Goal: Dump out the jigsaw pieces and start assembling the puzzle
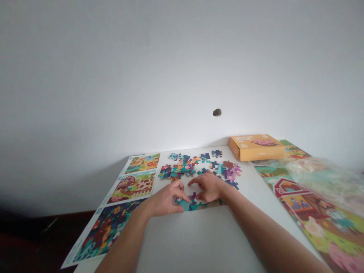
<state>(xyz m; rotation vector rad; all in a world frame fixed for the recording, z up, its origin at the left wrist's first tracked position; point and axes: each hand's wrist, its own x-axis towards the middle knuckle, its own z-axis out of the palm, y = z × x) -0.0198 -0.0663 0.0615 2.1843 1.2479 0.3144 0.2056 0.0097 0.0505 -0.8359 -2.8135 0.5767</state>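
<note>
The puzzle strip [196, 206] runs nine-to-three, its nine-o'clock end apparently pinched by the left hand [166, 199]. The right hand [210, 185], fingers parted, lies at twelve.

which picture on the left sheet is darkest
The bottom picture, largest in view: its background is dark blue, unlike the brighter top picture and middle picture.

Left hand [167, 199] and right hand [212, 185] touch puzzle pieces [185, 205] on a white table [251, 193].

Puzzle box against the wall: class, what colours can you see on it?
The puzzle box is yellow-orange, with white lettering and a pink picture on top, best shown in the head view.
</note>
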